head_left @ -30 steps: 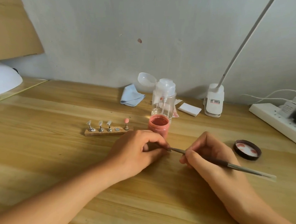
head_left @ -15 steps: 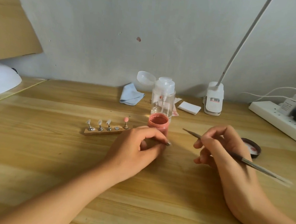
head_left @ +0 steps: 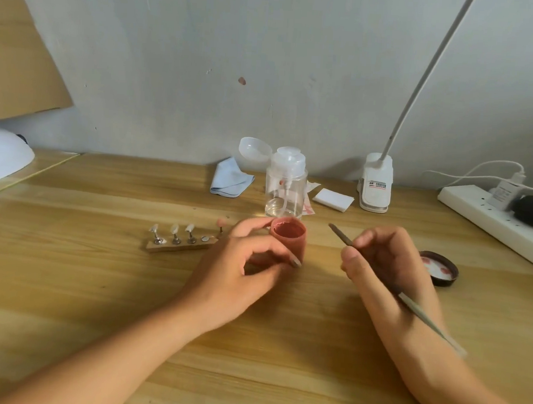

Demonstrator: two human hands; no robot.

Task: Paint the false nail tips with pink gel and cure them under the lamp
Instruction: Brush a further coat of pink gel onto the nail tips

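Note:
An open jar of pink gel point(head_left: 289, 238) stands mid-table; my left hand point(head_left: 242, 272) curls round it, index finger at the rim and thumb low on its side. My right hand point(head_left: 386, 265) pinches a thin brush point(head_left: 341, 234) whose tip points up-left, a short way right of the jar. Left of the jar lies a wooden strip point(head_left: 179, 246) with three clear nail tips point(head_left: 173, 229) on metal stands, one bare stand and one pink-painted tip point(head_left: 221, 221) partly behind my fingers. The white curing lamp point(head_left: 3, 154) sits at the far left edge.
The jar's dark lid point(head_left: 439, 268) lies inside-up to the right. Behind the jar stand a clear pump bottle point(head_left: 286, 184), a blue cloth point(head_left: 230, 177), white pads point(head_left: 332, 199) and a clip lamp base point(head_left: 375, 186). A power strip point(head_left: 495, 222) runs along the right.
My right hand lifted the brush away from my left fingers and swung its tip up toward the jar. My left hand opened from its pinch and took hold of the gel jar.

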